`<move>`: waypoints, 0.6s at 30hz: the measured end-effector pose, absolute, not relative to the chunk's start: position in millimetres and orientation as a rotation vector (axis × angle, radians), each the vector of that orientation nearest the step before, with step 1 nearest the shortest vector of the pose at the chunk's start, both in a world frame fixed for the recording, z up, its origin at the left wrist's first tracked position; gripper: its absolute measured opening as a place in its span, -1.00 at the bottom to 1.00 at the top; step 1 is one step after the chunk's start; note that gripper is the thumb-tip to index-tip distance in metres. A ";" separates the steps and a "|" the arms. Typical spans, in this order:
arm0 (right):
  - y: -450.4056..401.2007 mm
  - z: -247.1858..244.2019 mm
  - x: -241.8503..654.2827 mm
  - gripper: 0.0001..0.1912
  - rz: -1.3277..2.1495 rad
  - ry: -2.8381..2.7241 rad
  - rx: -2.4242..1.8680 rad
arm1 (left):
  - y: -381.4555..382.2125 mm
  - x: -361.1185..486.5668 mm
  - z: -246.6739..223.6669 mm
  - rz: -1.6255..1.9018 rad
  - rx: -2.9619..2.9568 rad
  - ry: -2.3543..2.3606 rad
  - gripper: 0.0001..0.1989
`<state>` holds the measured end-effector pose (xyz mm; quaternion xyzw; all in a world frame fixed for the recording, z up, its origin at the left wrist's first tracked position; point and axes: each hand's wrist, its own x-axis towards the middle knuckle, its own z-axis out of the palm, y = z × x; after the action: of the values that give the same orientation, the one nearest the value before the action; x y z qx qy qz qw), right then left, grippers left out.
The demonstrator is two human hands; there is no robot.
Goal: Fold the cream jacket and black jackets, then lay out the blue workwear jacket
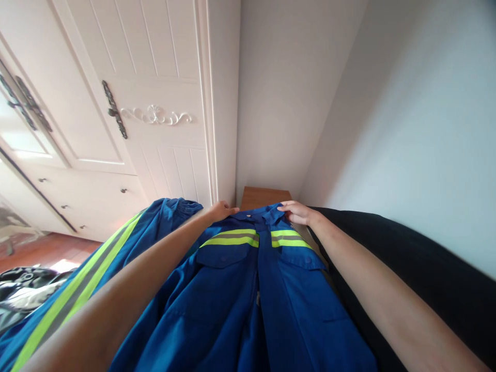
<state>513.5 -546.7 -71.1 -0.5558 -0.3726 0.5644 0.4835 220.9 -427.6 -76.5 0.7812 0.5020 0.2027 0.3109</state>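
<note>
A blue work jacket (225, 284) with yellow and grey reflective bands lies spread out in front of me, its collar at the far end. My left hand (221, 211) is closed on the jacket at the left side of the collar. Over at the collar's right tip, my right hand (295, 212) pinches the cloth between thumb and fingers. The front flap runs down the middle, with a zipper partly showing beside it. Off to the left, a blue sleeve (155, 227) with a long reflective stripe passes behind my left forearm.
A white wardrobe (166, 170) with dark metal handles stands at the left and ahead. Beyond the collar is a brown wooden surface (265, 195) in the corner. Black fabric (387, 248) lies along the right wall. Patterned cloth (31, 289) is at the lower left, above a reddish floor (46, 250).
</note>
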 end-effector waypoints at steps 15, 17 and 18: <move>-532.1 -102.8 523.7 -0.58 1.074 -0.721 -1.548 | -413.9 239.2 -98.5 0.781 1.724 1.246 -0.78; -531.2 -105.4 521.4 -0.58 1.039 -0.738 -1.565 | -413.1 240.7 -99.0 0.762 1.727 1.227 -0.80; -531.3 -105.4 520.3 -0.59 1.037 -0.752 -1.568 | -412.5 240.7 -98.1 0.736 1.729 1.214 -0.79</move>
<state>520.3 -531.3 -105.4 -0.6569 -0.3149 0.4344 0.5298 240.7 -412.5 -98.1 0.6952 0.4881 0.2959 0.4369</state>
